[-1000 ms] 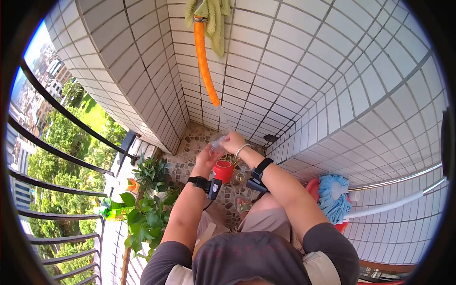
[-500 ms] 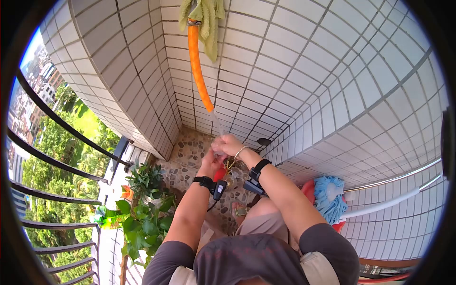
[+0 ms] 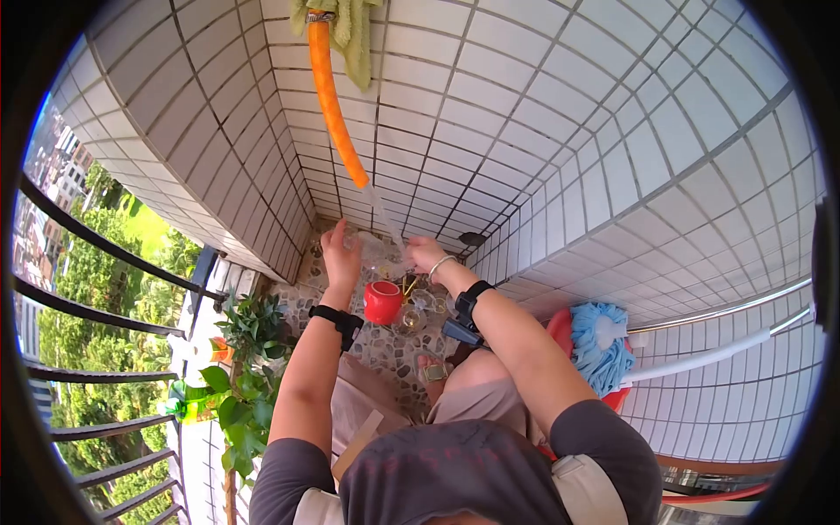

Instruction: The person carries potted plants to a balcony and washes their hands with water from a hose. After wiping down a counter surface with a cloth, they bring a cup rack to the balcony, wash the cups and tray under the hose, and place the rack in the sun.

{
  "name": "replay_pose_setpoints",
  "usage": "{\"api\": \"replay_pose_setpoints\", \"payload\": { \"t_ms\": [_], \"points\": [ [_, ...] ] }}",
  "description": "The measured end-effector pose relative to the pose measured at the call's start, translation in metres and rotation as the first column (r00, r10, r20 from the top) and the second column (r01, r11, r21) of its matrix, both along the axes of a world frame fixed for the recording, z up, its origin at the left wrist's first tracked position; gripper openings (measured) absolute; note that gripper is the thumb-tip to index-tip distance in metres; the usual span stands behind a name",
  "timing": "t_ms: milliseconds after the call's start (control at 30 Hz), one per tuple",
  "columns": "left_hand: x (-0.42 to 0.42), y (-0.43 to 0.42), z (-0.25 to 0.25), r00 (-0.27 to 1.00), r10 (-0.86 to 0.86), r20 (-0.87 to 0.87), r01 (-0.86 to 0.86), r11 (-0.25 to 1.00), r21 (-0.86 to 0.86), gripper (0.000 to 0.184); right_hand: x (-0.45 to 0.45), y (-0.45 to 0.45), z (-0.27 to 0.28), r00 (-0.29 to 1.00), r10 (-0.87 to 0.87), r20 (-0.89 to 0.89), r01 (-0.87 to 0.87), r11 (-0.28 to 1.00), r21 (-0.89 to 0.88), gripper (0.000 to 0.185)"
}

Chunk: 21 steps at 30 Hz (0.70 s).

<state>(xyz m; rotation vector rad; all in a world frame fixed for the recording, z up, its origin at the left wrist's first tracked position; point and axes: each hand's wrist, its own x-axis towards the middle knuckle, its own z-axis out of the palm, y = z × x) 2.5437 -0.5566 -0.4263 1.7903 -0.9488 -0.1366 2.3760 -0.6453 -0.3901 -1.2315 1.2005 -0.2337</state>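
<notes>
Water runs from the orange hose [image 3: 333,109] in a clear stream down to my right hand [image 3: 425,255], whose fingers are closed on something I cannot make out. To the left, my left hand [image 3: 342,255] is raised with its fingers apart. A transparent, blurred thing [image 3: 376,252] shows between the hands; whether it is clear plastic or splashing water is unclear. Below the hands, a red cup [image 3: 382,302] sits on the pebbled floor [image 3: 385,343]. Clear glass-like items [image 3: 424,308] and a thin yellow object [image 3: 409,286] are beside it.
Tiled walls close in ahead and on the right. A green cloth [image 3: 354,48] hangs at the hose's top. Potted plants [image 3: 245,411] and a black railing [image 3: 105,376] line the left. A blue mop head [image 3: 601,347] rests in a red bucket [image 3: 560,332] at right.
My hands, together earlier, have parted; the left moved left and up. The red cup, partly covered before, shows fully. The view has shifted, so the hose appears farther left.
</notes>
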Motion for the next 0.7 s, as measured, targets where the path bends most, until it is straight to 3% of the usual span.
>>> {"api": "replay_pose_setpoints", "payload": {
  "t_ms": [33, 67, 133, 233, 433, 567, 633, 667, 700],
  "points": [
    [-0.003, 0.001, 0.001, 0.996, -0.078, 0.030, 0.078, 0.997, 0.025, 0.053, 0.000, -0.004, -0.006, 0.976, 0.049, -0.210, -0.094, 0.973, -0.212, 0.035],
    [-0.006, 0.000, 0.002, 0.985, -0.159, 0.061, 0.156, 0.986, 0.052, 0.053, -0.001, -0.008, -0.016, 0.977, 0.054, -0.207, -0.099, 0.972, -0.214, 0.035],
    [-0.020, -0.002, -0.001, 0.980, -0.194, 0.037, 0.192, 0.979, 0.065, 0.053, -0.002, -0.009, -0.024, 0.871, 0.077, -0.485, -0.287, 0.881, -0.376, 0.035],
    [-0.035, -0.005, -0.011, 0.962, -0.270, 0.050, 0.262, 0.956, 0.129, 0.051, -0.003, -0.008, -0.016, 0.789, 0.180, -0.587, -0.380, 0.894, -0.237, 0.035],
    [-0.053, -0.002, -0.034, 0.962, -0.272, 0.027, 0.250, 0.916, 0.315, 0.055, -0.016, -0.020, -0.004, 0.755, 0.066, -0.653, -0.351, 0.881, -0.317, 0.039],
    [-0.049, 0.000, -0.043, 0.944, -0.309, 0.120, 0.265, 0.921, 0.285, 0.056, -0.037, -0.027, -0.053, 0.714, 0.117, -0.691, -0.413, 0.867, -0.279, 0.046],
    [-0.044, 0.002, -0.034, 0.936, -0.328, 0.131, 0.278, 0.912, 0.301, 0.057, -0.045, -0.022, -0.076, 0.724, -0.173, -0.668, -0.479, 0.570, -0.667, 0.028],
    [-0.042, 0.002, -0.028, 0.937, -0.324, 0.134, 0.274, 0.914, 0.299, 0.057, -0.043, -0.027, -0.076, 0.726, -0.172, -0.666, -0.480, 0.567, -0.670, 0.028],
    [-0.041, 0.005, -0.024, 0.945, -0.312, 0.098, 0.281, 0.928, 0.245, 0.056, -0.043, -0.028, -0.077, 0.717, -0.018, -0.697, -0.487, 0.703, -0.519, 0.037]
  ]
}}
